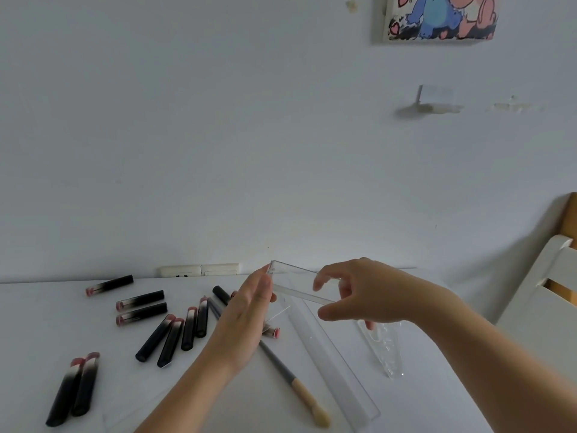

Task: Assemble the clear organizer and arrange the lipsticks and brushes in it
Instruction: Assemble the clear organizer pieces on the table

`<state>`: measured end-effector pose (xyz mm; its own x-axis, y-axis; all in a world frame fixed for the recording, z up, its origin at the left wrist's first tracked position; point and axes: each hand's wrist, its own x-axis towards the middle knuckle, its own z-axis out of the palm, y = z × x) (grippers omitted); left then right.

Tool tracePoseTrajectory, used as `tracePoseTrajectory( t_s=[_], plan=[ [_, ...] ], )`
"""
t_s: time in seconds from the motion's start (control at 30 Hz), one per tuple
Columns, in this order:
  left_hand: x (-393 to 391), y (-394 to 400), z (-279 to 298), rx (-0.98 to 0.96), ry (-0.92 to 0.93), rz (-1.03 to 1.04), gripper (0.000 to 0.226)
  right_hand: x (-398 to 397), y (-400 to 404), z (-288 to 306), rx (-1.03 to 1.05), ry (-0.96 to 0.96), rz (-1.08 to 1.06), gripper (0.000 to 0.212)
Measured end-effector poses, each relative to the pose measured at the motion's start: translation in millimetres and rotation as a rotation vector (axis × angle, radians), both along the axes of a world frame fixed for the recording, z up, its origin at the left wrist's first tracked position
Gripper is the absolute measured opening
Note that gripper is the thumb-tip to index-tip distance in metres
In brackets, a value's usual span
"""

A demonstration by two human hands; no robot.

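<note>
Clear acrylic panel (301, 284) hangs above the desk's (37, 332) far edge: our left hand (246, 317) presses flat fingers against one end, our right hand (352, 295) pinches the other. Lipsticks (175, 332) lie leftward.

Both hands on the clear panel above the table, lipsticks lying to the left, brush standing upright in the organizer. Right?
Not quite. The brush isn't standing in anything: the head view shows it lying flat on the table, below the hands. The rest holds: left hand and right hand hold the clear panel above the table, and the lipsticks lie to the left.
</note>
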<state>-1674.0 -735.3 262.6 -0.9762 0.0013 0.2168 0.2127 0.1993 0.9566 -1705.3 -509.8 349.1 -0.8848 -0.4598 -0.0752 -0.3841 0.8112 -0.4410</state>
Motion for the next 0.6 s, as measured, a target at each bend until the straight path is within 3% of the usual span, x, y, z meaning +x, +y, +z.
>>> tracePoseTrajectory(
  t_s=[0.3, 0.47, 0.6],
  plan=[
    [-0.7, 4.4, -1.6, 0.056, -0.009, 0.029, 0.041, 3.1, -0.2, -3.7, 0.008, 0.115, 0.006, 0.041],
    [-1.9, 1.4, -5.9, 0.049, -0.015, 0.097, 0.057, 3.4, 0.9, -3.8, 0.038, 0.164, 0.014, 0.042],
    [-4.6, 1.7, -7.5, 0.064, 0.002, 0.074, 0.053, 2.1, 0.7, -7.1, 0.080, 0.273, -0.008, 0.045]
  ],
)
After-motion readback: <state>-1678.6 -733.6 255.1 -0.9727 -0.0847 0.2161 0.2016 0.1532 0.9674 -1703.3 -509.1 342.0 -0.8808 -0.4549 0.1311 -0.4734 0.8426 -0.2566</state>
